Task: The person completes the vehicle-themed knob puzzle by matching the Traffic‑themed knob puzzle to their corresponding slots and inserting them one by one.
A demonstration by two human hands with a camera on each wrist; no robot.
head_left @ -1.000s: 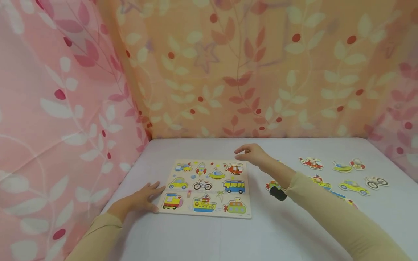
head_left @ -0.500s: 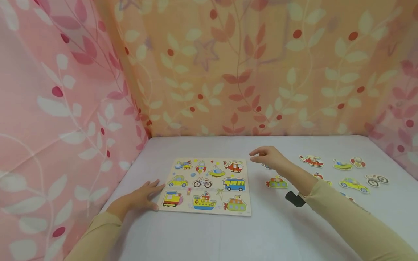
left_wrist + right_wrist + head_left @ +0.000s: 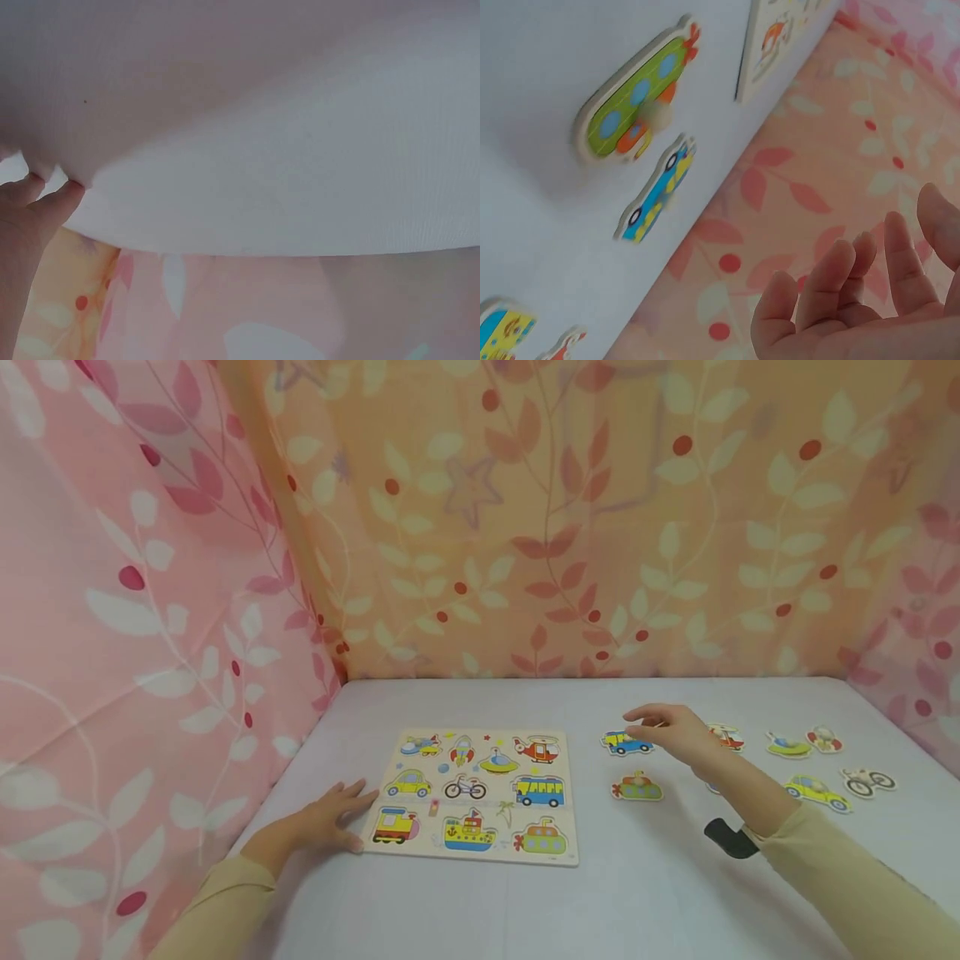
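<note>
My left hand (image 3: 330, 817) rests at the left edge of a wooden vehicle puzzle board (image 3: 457, 807), fingers spread and fingertips right at the edge. In the left wrist view, only its fingers (image 3: 56, 201) show against the white cloth. My right hand (image 3: 671, 735) is raised above the right part of the table, fingers loosely bent around nothing. Just below its fingertips lies a blue bus piece (image 3: 618, 745), with a green submarine piece (image 3: 636, 787) nearer to me. Both pieces, each with a knob, also appear in the right wrist view, apart from the hand.
Farther right lie a yellow car (image 3: 819, 792), a bicycle (image 3: 870, 781), a flying saucer (image 3: 787, 745) and a rocket piece (image 3: 825, 740). The right arm partly covers a red helicopter piece (image 3: 729, 739) and hides others. Floral curtains (image 3: 525, 527) stand behind and beside the table.
My right hand has moved right, from over the board's upper right corner to beside the bus piece, which is now uncovered along with the submarine. The left hand stays at the board.
</note>
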